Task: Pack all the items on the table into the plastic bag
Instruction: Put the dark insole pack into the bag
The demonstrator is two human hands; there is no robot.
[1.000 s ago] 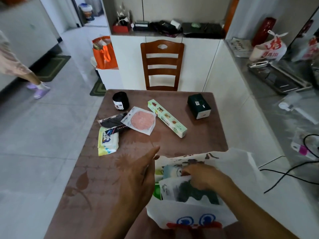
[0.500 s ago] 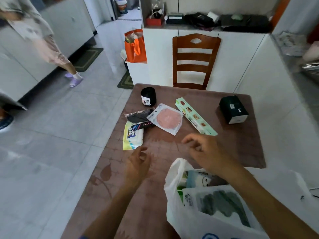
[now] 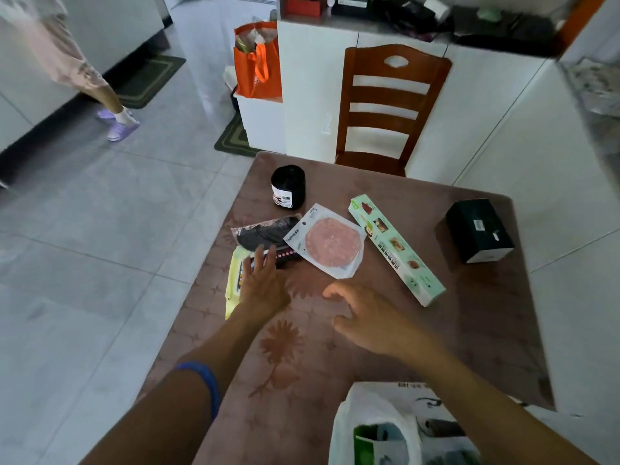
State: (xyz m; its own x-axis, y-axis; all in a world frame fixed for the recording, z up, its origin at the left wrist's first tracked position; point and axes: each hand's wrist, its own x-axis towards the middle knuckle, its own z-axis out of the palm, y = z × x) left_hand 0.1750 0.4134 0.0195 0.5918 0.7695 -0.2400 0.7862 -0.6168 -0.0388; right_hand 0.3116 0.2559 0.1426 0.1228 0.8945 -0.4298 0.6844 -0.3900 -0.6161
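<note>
A white plastic bag (image 3: 349, 427) stands open at the table's near edge with packets inside. My left hand (image 3: 263, 285) lies flat, fingers spread, on a yellow wipes pack (image 3: 234, 280) and a dark strip packet (image 3: 285, 256). My right hand (image 3: 369, 317) hovers open over the table, just short of a clear pouch with a pink disc (image 3: 330, 245). A dark sachet (image 3: 265, 233), a black roll (image 3: 288, 187), a long green box (image 3: 396, 250) and a dark green box (image 3: 478, 229) lie farther back.
The brown table (image 3: 302, 364) has its left edge beside grey floor tiles. A wooden chair (image 3: 385, 109) stands at the far side, an orange bag (image 3: 258, 62) on a white unit behind. A person's legs (image 3: 114, 105) are at the far left.
Both hands left the bag and reached forward. My left hand landed on the wipes pack; my right moved toward the pink-disc pouch. The view shifted forward and the bag dropped lower in it.
</note>
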